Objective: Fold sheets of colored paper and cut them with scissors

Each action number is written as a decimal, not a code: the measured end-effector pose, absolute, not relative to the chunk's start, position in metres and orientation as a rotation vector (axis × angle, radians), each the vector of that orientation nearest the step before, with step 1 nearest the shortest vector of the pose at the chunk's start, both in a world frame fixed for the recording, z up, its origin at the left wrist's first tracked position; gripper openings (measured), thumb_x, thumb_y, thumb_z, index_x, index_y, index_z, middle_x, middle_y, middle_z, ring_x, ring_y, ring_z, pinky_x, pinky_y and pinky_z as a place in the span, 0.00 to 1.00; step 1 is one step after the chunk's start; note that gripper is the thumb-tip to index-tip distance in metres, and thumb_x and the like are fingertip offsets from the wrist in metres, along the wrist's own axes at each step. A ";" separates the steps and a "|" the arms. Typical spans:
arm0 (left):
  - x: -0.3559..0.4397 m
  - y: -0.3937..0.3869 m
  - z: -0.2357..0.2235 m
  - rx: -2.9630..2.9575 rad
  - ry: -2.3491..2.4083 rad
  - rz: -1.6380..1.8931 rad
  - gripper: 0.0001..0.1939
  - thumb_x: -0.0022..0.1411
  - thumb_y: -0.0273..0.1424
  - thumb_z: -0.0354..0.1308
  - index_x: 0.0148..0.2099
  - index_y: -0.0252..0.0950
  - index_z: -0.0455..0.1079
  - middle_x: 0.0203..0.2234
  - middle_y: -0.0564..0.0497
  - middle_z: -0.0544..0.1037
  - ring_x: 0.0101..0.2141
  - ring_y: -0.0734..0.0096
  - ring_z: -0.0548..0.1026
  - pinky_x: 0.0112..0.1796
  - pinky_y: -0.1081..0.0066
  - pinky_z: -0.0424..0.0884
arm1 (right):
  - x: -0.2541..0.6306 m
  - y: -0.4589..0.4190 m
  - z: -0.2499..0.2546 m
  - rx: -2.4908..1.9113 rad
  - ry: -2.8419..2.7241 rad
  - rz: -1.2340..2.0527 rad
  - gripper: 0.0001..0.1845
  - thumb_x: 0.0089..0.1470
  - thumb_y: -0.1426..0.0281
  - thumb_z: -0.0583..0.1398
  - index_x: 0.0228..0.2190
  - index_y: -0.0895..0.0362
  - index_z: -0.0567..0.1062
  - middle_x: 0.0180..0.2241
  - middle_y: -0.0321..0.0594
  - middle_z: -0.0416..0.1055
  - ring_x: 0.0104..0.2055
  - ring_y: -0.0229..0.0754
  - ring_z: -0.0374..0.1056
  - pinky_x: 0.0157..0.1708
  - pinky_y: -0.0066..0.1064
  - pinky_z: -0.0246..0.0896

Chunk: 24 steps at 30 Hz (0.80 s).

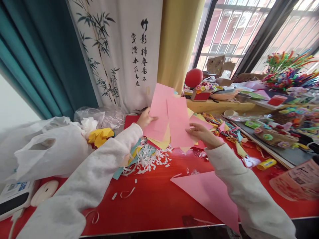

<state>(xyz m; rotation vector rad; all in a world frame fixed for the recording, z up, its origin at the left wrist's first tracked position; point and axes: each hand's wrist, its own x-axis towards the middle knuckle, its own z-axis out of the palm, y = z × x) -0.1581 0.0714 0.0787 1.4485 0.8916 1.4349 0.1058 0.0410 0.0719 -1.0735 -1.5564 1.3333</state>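
At your far left, one white boxy device (15,199) with a cable plugged in, and beside it one smooth, rounded white object (45,193); behind them, a thin, crinkled, translucent plastic bag (50,149), then a crumpled yellow paper piece (101,136), stiff and many-faceted. Next, your left hand (146,119), grip closed on the left pink sheet (158,106), thumb pressed to its face; this sheet is matt, straight-edged, longer than wide and tilted. Below it, a heap of white paper shreds (149,157), curled and narrow, with stray strips on the glossy red tabletop (139,212); some cutting or shredding looks done. Centre, overlapping its neighbour, the right pink sheet (177,121), likewise a plain oblong; both appear whole and unshaped, so any work on them seems left to do. Yellow paper edges (165,141) show beneath the pair. Your right hand (203,134) has its grip pinched at that second sheet's right edge. Nearer you, partly under your right sleeve (234,176), a loose pink piece (206,194) with a pointed corner, lying flat. Beyond, mixed coloured scraps, one yellow cylinder (266,164), and a printed, translucent tub (294,182) at far right.
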 end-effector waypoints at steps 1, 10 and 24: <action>-0.159 0.072 0.078 1.445 0.890 1.432 0.27 0.39 0.30 0.67 0.44 0.34 0.66 0.43 0.46 0.74 0.44 0.56 0.72 0.46 0.57 0.66 | 0.112 0.039 0.074 -1.083 -1.567 1.315 0.15 0.37 0.63 0.67 0.25 0.57 0.70 0.21 0.35 0.68 0.22 0.35 0.64 0.19 0.25 0.57; -0.181 0.083 0.072 1.319 0.952 1.569 0.29 0.36 0.28 0.68 0.43 0.33 0.65 0.40 0.46 0.75 0.42 0.57 0.72 0.46 0.57 0.65 | 0.187 0.014 0.098 -1.181 -1.369 1.217 0.14 0.36 0.66 0.68 0.30 0.55 0.76 0.28 0.39 0.75 0.28 0.42 0.70 0.26 0.30 0.68; -0.145 0.059 0.064 1.128 0.961 1.629 0.24 0.34 0.24 0.66 0.39 0.33 0.67 0.37 0.46 0.76 0.40 0.58 0.73 0.46 0.56 0.65 | 0.158 -0.019 0.048 -0.820 -1.100 1.356 0.13 0.39 0.71 0.66 0.32 0.52 0.72 0.29 0.32 0.74 0.32 0.37 0.71 0.33 0.28 0.68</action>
